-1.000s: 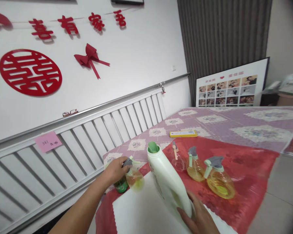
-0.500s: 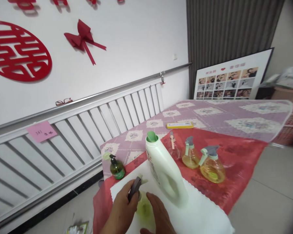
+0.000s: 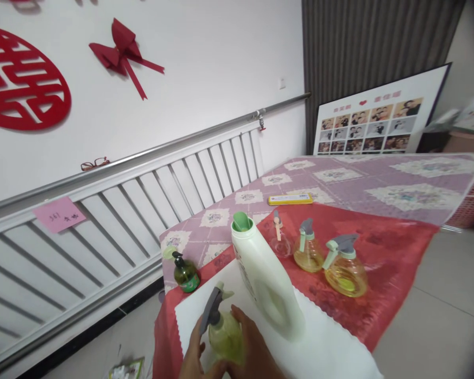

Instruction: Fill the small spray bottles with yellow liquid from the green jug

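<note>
A small clear spray bottle with yellowish-green liquid is between my two hands at the lower middle. Its grey and pale green spray head sits on the neck, tilted to the left. My left hand is closed on the bottle's left side, close to the grey trigger. Wrapped round the right side is my right hand; the bottle's base is partly hidden by fingers. Just to the right stands a large pale green jug, uncapped, with a green spout showing in its mouth.
On the red cloth stand a clear spray bottle and two with yellow liquid, one middle, one right. A dark green pump bottle is at left. A yellow box lies behind. White sheet lies underneath.
My left hand has moved down from the spray head to the bottle's side. My right hand has closed round the bottle, and the spray head now shows more fully. The view has shifted slightly.
</note>
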A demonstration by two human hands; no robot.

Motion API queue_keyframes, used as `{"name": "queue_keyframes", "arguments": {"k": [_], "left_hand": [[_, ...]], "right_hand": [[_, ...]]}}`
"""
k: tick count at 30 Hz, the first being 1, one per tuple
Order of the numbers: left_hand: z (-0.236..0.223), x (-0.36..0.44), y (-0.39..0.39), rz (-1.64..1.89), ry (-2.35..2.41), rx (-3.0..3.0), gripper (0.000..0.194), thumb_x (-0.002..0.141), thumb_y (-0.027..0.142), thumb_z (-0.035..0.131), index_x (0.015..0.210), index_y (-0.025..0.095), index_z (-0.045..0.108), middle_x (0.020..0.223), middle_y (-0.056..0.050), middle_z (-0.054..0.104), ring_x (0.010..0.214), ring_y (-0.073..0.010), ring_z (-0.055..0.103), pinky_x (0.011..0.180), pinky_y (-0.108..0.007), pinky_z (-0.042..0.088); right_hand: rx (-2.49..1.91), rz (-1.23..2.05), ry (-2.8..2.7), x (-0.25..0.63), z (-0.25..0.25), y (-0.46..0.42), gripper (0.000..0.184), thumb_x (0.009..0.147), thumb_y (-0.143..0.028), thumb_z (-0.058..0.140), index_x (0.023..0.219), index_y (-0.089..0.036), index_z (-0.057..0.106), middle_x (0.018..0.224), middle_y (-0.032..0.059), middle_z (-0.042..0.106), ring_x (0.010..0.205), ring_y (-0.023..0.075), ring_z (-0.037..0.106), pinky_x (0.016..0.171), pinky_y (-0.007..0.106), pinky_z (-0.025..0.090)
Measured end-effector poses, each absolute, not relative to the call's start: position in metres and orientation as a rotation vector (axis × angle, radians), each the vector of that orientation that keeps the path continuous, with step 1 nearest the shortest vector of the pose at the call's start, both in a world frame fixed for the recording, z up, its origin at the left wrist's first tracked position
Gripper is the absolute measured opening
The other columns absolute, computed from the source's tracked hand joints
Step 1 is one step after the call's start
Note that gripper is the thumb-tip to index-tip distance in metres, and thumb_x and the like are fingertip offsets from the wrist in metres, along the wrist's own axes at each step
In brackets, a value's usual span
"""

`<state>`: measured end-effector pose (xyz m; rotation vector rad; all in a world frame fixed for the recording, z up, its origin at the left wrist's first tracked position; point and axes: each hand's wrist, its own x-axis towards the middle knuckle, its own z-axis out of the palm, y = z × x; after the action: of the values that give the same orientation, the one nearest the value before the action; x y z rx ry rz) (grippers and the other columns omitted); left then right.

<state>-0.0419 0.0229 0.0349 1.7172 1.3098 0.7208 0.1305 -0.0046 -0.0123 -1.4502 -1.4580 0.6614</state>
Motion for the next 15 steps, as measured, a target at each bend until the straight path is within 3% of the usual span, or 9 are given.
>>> {"name": "queue_keyframes", "arguments": {"k": [5,8,10,13,15], "left_hand": [[0.045,-0.016,0.023,0.785,1.125,1.686,0.101,0.059,0.016,0.067,0.151,0.022,0.025,0.156,-0.008,0.039,0.14,-0.0286,0.042,0.119,-0.04,0.034],[0.043,-0.009,0.024,0.762,1.189,1.673,0.091,0.057,0.017,0.069,0.143,0.022,0.04,0.148,-0.009,0.051,0.135,-0.028,0.049,0.116,-0.038,0.038],[0.032,-0.007,0.022,0.805,1.231,1.687,0.078,0.058,0.024,0.072,0.134,0.022,0.051,0.136,-0.009,0.061,0.126,-0.0289,0.056,0.111,-0.038,0.044],[0.008,-0.008,0.018,0.92,1.257,1.712,0.077,0.059,0.036,0.075,0.131,0.023,0.052,0.116,-0.009,0.071,0.11,-0.031,0.065,0.101,-0.041,0.052],[-0.005,-0.007,0.016,0.974,1.271,1.733,0.081,0.061,0.042,0.075,0.135,0.023,0.049,0.11,-0.01,0.072,0.104,-0.0318,0.067,0.096,-0.042,0.055]], "right_hand": [[-1.284,0.787,-1.511,0.143,0.011,-0.006,0.09,0.058,-0.025,0.065,0.143,-0.012,0.035,0.14,0.0238,0.053,0.126,0.0342,0.056,0.104,0.05,0.046],[-1.229,0.918,-1.642,0.162,0.042,-0.01,0.083,0.058,-0.022,0.064,0.139,-0.014,0.043,0.137,0.0212,0.056,0.123,0.0334,0.058,0.103,0.048,0.047],[-1.24,0.985,-1.701,0.174,0.062,-0.014,0.086,0.056,-0.016,0.061,0.14,-0.013,0.044,0.141,0.0205,0.054,0.13,0.0343,0.052,0.109,0.049,0.041],[-1.276,1.152,-1.668,0.186,0.086,-0.019,0.087,0.059,-0.013,0.057,0.144,-0.012,0.041,0.148,0.018,0.049,0.137,0.0305,0.046,0.113,0.043,0.037],[-1.284,1.273,-1.578,0.189,0.099,-0.021,0.083,0.062,-0.015,0.059,0.144,-0.015,0.042,0.146,0.0156,0.052,0.132,0.028,0.051,0.109,0.039,0.041]]}}
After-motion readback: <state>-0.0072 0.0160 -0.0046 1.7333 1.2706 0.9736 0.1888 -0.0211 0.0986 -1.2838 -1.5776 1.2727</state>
